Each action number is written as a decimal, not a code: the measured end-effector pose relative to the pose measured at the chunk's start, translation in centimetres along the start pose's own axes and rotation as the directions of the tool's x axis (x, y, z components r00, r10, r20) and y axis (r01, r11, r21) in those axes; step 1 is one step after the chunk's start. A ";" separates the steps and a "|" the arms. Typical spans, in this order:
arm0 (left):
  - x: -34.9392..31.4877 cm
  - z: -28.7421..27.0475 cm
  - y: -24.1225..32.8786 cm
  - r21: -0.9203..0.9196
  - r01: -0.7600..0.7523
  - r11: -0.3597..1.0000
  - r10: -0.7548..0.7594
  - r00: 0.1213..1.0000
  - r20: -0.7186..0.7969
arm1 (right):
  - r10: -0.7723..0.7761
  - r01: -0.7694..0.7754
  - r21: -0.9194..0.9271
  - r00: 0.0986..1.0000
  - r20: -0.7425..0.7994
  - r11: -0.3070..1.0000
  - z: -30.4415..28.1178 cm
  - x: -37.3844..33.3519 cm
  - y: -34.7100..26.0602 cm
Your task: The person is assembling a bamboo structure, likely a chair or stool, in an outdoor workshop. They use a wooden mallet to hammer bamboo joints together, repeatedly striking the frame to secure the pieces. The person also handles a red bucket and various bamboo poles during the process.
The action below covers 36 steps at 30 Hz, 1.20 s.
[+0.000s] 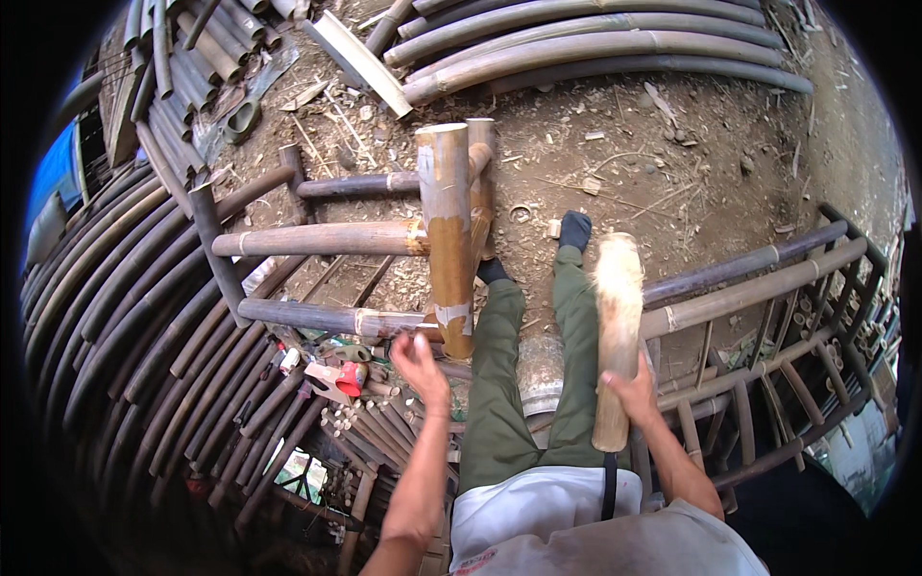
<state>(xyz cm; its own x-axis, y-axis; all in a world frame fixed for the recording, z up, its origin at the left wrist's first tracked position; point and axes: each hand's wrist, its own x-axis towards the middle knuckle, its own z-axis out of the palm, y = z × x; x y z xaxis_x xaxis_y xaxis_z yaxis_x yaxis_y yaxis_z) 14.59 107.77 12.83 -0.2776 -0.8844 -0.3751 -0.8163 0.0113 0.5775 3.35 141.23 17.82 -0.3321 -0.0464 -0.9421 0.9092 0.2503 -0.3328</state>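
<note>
My right hand point(629, 389) is wrapped round the lower part of a thick wooden club point(618, 317), raised upright over my right leg. Its upper end is pale and frayed. My left hand point(420, 370) holds nothing, its fingers apart, beside the lower end of a bamboo frame. That frame has a thick upright bamboo post point(446, 240), with patches of outer skin stripped off. A middle bamboo rail point(322, 239) and a lower bamboo rail point(327, 317) run left from the post. My left fingertips are close to the lower rail's end; whether they touch it I cannot tell.
Another bamboo frame point(754, 293) with slats stands at my right. Curved bamboo poles point(595, 53) lie at the far side. More poles point(125, 278) are stacked at the left, near a red object point(351, 379). Wood chips litter the dirt floor point(672, 154).
</note>
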 end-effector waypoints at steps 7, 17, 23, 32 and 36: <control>1.0 3.7 -5.2 -0.695 0.572 0.436 -0.732 0.675 0.096 | -0.435 0.603 -0.551 0.798 0.417 0.577 7.1 -0.7 -4.0; 0.6 3.1 -17.3 -0.794 0.422 -0.438 -0.139 0.840 0.524 | -0.454 0.921 -0.385 0.370 0.810 0.064 18.5 4.5 -5.6; 0.5 2.7 -16.1 -0.944 0.329 0.018 -0.595 0.763 0.254 | -0.282 0.854 -0.519 0.504 0.817 0.023 20.6 5.0 -6.5; -1.7 1.7 -20.2 -0.546 0.536 0.644 -0.736 0.629 -0.250 | -0.377 0.872 -0.472 0.484 0.790 0.129 19.9 -2.3 -4.2; 0.4 -6.3 -12.4 -0.462 0.599 0.654 -0.754 0.565 -0.334 | -0.348 0.759 -0.603 0.650 0.676 0.245 18.6 -9.6 -5.2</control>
<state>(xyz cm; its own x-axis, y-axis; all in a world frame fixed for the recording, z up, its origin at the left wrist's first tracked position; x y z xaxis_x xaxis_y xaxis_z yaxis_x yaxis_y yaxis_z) 27.80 104.35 10.11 0.6283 -0.6641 -0.4053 -0.4658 -0.7384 0.4877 6.51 122.38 27.79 -0.3622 -0.7708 -0.5241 -0.1807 0.6096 -0.7718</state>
